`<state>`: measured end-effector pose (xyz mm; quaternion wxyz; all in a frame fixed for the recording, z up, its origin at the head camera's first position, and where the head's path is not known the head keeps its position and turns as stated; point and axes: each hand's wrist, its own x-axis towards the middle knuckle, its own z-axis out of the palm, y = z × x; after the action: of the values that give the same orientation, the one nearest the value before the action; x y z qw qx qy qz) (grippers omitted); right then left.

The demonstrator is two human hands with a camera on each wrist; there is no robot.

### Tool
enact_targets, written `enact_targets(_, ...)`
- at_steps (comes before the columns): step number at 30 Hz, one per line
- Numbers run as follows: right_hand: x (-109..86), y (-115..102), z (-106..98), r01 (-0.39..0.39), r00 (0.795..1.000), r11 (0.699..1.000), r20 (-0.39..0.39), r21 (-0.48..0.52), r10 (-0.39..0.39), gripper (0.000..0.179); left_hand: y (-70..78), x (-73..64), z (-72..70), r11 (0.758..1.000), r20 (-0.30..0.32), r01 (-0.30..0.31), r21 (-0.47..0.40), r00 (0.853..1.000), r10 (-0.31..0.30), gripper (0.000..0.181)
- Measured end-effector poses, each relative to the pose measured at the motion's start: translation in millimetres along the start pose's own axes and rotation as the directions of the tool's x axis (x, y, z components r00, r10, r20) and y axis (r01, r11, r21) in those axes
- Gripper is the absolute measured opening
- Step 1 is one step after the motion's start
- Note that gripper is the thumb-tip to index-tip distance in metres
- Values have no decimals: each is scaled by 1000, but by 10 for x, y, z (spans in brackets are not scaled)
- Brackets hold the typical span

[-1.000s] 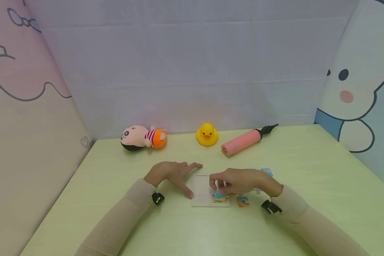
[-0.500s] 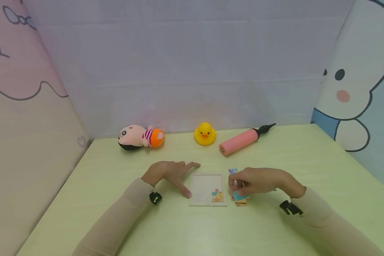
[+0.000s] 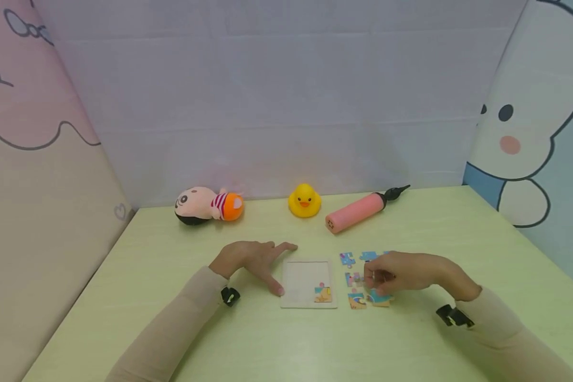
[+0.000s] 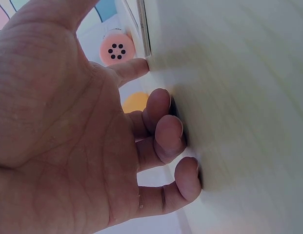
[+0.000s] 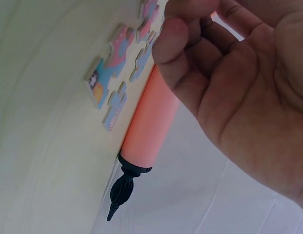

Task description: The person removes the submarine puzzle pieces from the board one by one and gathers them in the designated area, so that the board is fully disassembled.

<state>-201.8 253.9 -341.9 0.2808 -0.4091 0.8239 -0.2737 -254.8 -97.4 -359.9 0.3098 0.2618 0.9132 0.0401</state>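
Note:
My left hand (image 3: 257, 261) rests beside a shallow puzzle tray (image 3: 296, 281), thumb tip at its left edge, fingers spread. The left wrist view shows that hand's (image 4: 68, 122) fingertips against the tabletop. One teal-and-orange puzzle piece (image 3: 322, 295) sits in the tray's lower right corner. My right hand (image 3: 403, 273), right of the tray, pinches another teal-and-tan puzzle piece (image 3: 381, 300) low at the table, partly hidden under the fingers. Around it lie several loose pieces, including a blue piece (image 3: 347, 259), a pinkish piece (image 3: 353, 279) and a teal-and-orange piece (image 3: 356, 301).
Along the back stand a plush doll (image 3: 210, 205), a yellow rubber duck (image 3: 304, 201) and a pink hand pump (image 3: 355, 213) with a black nozzle. The light green table (image 3: 277, 345) meets printed walls on both sides and a pale cloth behind.
My right hand has moved right from over the tray with the puzzle piece, down among the loose pieces, uncovering the piece in the tray corner. The left hand stays in place.

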Motion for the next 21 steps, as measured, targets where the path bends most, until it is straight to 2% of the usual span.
enact_targets(8, -26, 78, 17, -26, 1000, 1000, 10, -8, 26, 10, 4, -12, -9, 1000, -2, -11, -20, 1000, 11, 106)
enact_targets(21, -26, 47, 9, -80, 997, 997, -15, -20, 79, 14, -10, 3, -17, 1000, 1, -11, -7, 1000, 11, 106)
